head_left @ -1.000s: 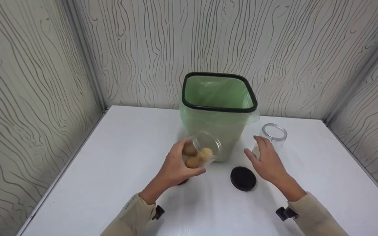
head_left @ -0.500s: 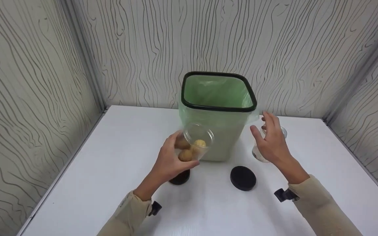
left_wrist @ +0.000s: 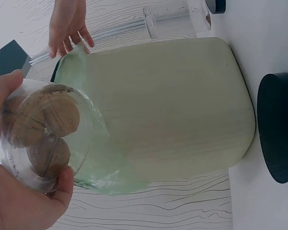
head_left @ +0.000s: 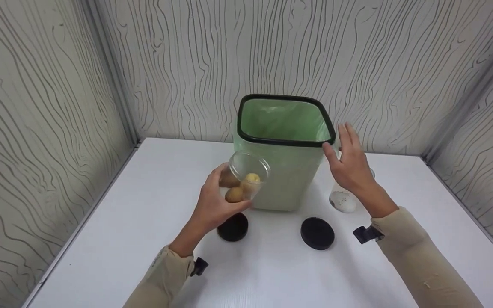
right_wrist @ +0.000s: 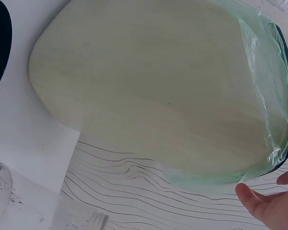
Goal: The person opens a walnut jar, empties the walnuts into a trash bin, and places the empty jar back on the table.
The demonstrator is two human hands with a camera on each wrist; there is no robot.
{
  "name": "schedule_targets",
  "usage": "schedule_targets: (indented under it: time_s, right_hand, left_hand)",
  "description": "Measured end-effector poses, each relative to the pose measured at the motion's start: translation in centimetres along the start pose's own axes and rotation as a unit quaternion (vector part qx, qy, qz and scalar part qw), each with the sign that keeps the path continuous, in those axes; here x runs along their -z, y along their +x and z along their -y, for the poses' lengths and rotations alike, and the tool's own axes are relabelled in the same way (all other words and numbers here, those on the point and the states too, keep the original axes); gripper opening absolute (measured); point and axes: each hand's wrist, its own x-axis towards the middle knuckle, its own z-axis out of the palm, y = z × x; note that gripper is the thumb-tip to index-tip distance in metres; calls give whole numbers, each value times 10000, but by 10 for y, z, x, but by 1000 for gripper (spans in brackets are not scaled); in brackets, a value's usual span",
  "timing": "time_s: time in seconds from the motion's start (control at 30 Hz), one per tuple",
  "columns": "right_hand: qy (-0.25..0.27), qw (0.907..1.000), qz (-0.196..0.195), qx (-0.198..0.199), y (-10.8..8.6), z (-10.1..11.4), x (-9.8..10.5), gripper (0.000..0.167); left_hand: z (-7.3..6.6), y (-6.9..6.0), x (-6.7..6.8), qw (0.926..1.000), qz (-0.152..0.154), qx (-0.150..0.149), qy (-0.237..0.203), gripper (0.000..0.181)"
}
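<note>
My left hand (head_left: 212,201) grips a clear plastic jar (head_left: 248,160) around its side, lidless and tilted with its mouth up. Inside are several round brown and yellowish lumps (left_wrist: 48,153), which look like walnuts. The jar is in front of the left side of a pale green bin (head_left: 276,184) with a black rim and a green liner bag. My right hand (head_left: 351,164) is at the bin's right rim with fingers extended, the thumb beside the rim and liner; whether it touches them I cannot tell.
A second clear jar (head_left: 343,202), with specks and residue, stands right of the bin, partly hidden by my right hand. One black lid (head_left: 233,227) lies below my left hand, another black lid (head_left: 317,233) farther right. Patterned walls surround the white table (head_left: 272,278).
My left hand has moved left and slightly up with the jar, uncovering the left lid. My right hand has moved from beside the second jar up to the bin's rim.
</note>
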Motion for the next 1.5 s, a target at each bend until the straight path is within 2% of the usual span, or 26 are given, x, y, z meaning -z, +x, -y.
schedule_targets:
  time_s: [0.37, 0.7, 0.93, 1.07, 1.2, 1.33, 1.5]
  right_hand:
    - [75, 9986, 502, -145, 18, 1, 0, 68]
    - [-51, 9986, 513, 81, 26, -2, -4, 62]
    - [-26, 9989, 425, 206, 26, -4, -7, 61]
    - [-2, 9991, 367, 226, 28, -3, -8, 59]
    - [41, 9994, 275, 216, 28, -1, -10, 58]
    - [103, 9995, 255, 120, 26, 0, -12, 58]
    - [41, 9998, 199, 80, 26, -1, -13, 58]
  left_hand:
    - [2, 9, 9, 9996, -260, 8, -146, 92]
    - [-2, 20, 18, 9990, -381, 90, -206, 91]
    - [-12, 35, 27, 9987, -481, 18, -164, 87]
    - [-19, 50, 36, 9981, -579, -133, 155, 88]
    - [-24, 66, 47, 9953, -619, -286, 685, 90]
    - [-26, 78, 58, 9869, -611, -360, 1449, 93]
    - [-28, 91, 67, 9723, -496, -444, 2241, 94]
